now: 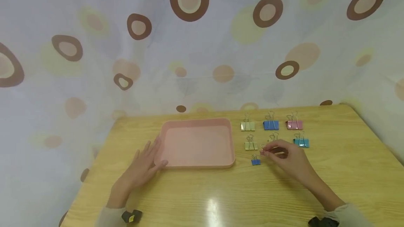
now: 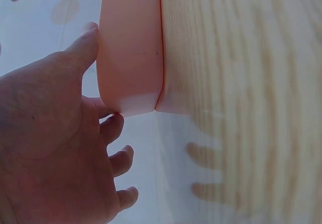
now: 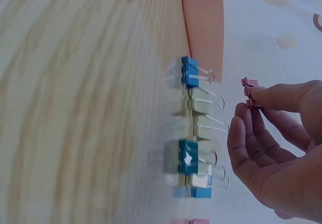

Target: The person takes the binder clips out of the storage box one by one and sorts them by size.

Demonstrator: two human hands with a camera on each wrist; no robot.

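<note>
R hand pinched a small pink clip betw. thumb & forefinger, lifted just off table near its right-center. L hand, fingers straight & apart, touched pink tray at its near-left corner.

The wooden table holds a pink tray near the middle. The left hand lies flat on the table, touching the tray's left side. Toward the far right corner sit 6 small clips: 2 green, 2 blue, 1 pink, 1 teal.
</note>
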